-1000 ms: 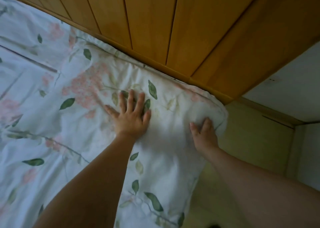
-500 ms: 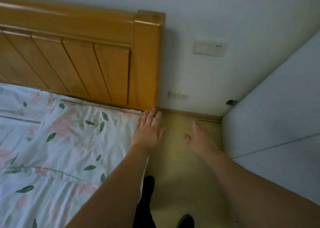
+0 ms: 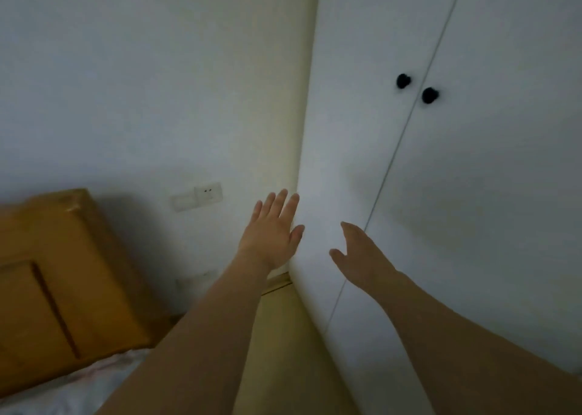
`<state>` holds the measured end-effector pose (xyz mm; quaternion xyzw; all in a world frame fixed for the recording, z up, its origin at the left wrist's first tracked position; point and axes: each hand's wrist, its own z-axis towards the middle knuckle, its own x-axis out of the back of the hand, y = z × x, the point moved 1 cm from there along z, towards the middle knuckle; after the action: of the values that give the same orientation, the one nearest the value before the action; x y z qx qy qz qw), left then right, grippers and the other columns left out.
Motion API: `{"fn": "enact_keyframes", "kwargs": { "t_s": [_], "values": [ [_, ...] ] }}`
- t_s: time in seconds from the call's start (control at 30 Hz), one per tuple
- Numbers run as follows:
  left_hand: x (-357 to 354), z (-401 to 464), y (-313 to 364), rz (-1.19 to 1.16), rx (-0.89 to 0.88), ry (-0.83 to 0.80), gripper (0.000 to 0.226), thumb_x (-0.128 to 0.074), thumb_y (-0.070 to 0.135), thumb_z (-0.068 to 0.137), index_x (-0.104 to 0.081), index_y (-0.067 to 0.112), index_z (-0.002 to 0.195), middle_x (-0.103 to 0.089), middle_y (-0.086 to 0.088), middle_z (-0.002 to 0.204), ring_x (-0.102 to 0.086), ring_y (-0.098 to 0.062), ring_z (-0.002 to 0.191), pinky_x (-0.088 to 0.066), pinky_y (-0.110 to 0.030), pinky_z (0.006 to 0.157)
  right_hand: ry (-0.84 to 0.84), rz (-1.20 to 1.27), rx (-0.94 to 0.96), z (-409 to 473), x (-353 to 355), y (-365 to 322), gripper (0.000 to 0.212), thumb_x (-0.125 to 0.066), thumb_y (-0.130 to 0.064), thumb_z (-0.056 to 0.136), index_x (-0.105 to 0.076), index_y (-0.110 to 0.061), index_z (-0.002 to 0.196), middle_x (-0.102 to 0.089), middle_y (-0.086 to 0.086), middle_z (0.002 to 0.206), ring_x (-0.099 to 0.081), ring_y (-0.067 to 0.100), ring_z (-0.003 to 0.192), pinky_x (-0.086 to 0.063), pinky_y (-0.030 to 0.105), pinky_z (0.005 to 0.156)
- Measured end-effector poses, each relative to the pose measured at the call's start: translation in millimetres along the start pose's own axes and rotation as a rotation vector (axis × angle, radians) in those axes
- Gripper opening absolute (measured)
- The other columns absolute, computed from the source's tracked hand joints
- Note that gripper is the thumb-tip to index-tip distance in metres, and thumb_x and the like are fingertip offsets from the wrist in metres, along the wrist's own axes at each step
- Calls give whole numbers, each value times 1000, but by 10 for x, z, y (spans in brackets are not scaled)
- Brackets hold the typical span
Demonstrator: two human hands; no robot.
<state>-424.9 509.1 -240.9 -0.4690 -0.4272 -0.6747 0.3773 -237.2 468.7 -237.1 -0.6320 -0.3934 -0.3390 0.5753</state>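
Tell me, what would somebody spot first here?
Two open, empty hands reach out in the middle, the left hand and the right hand, before a white wardrobe. Its two black knobs stand out at upper right, and a wooden headboard sits at lower left.

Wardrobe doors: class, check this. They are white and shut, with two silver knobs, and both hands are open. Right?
No: the head view shows black knobs, not silver. The wardrobe doors are white and shut; left hand and right hand are open.
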Motion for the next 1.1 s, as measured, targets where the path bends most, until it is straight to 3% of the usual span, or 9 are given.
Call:
{"fn": "enact_keyframes", "kwargs": {
  "t_s": [0.23, 0.47, 0.77, 0.87, 1.0, 1.1],
  "values": [
    [647, 1049, 546, -54, -292, 126, 59, -25, 40, 102, -5, 19, 154, -3, -6, 162, 0, -24, 149, -2, -39, 119, 287, 117, -149, 227, 1025, -30, 64, -47, -35, 97, -20, -14, 151, -23, 5, 158, -25, 22, 145, -21, 35, 117],
    [1468, 1776, 947, -105, -555, 154, 61, -36, 29, 101, -6, 26, 153, -6, -2, 162, -5, -22, 148, -10, -45, 120, 378, 282, -206, 369, 1653, -167, 56, -47, -29, 97, -29, -16, 148, -37, 5, 151, -39, 22, 137, -32, 31, 108],
    [1752, 2359, 1221, -31, -515, -120, 61, -36, 9, 98, -10, 14, 153, -15, -6, 160, -15, -22, 147, -10, -37, 120, 401, 286, -283, 661, 1948, -169, 53, -48, -27, 97, -33, -11, 146, -37, 6, 150, -38, 22, 136, -32, 28, 107],
    [1637, 2385, 1290, -1, -550, -102, 64, -39, 2, 92, -17, 10, 151, -26, -9, 157, -28, -26, 141, -19, -36, 118, 405, 374, -296, 743, 1889, -96, 55, -47, -24, 97, -29, -11, 147, -36, 7, 151, -38, 22, 136, -33, 27, 106],
    [1502, 2376, 1334, 22, -571, 10, 62, -38, -3, 86, -31, 7, 146, -33, -11, 150, -36, -30, 134, -9, -36, 118, 402, 414, -323, 758, 1727, 9, 56, -46, -23, 97, -28, -11, 148, -36, 8, 151, -39, 22, 136, -31, 29, 109],
    [1549, 2407, 1364, -27, -488, 17, 48, -38, -3, 86, -50, 4, 132, -50, -13, 134, -45, -33, 122, -29, -36, 110, 389, 443, -334, 714, 1615, 21, 55, -45, -22, 97, -27, -10, 148, -37, 8, 150, -39, 23, 135, -33, 29, 107]
  ]
}}
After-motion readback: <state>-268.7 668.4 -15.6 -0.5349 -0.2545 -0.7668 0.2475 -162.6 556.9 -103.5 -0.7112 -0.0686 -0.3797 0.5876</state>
